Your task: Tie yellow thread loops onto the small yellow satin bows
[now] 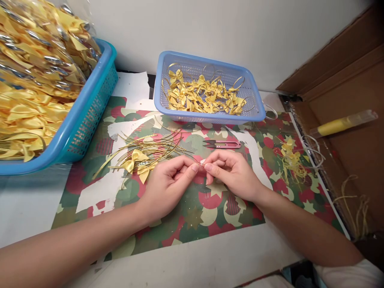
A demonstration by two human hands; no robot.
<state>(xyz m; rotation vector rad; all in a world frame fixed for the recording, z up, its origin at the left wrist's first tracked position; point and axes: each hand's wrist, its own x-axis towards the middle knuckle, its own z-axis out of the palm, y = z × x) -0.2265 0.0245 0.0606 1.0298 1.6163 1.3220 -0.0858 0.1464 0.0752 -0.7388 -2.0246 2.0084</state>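
1. Centrally, two bare hands meet above a tabletop [36, 208] covered with a red, green and cream patterned sheet [192, 216].
2. Left hand [168, 186] and right hand [232, 172] are fingertip to fingertip, each pinched shut on something very small and pale between them; what it is cannot be told.
3. Just left of the hands lies a yellow ribbon bow [136, 162], resting on a fan of thin gold wires [156, 146], close to the left hand's fingers.
4. Just beyond the hands, farther from the person, lies a pair of red thread snips [222, 144], untouched.
5. Farther beyond the hands, a pale blue basket [255, 104] holds a loose layer of yellow bows with gold loops.
6. Far left of the hands, a larger bright blue basket [87, 116] is heaped high with yellow bows.
7. Right of the hands lies a small tangle of yellow scraps [292, 160], and past it an open cardboard box [354, 80].
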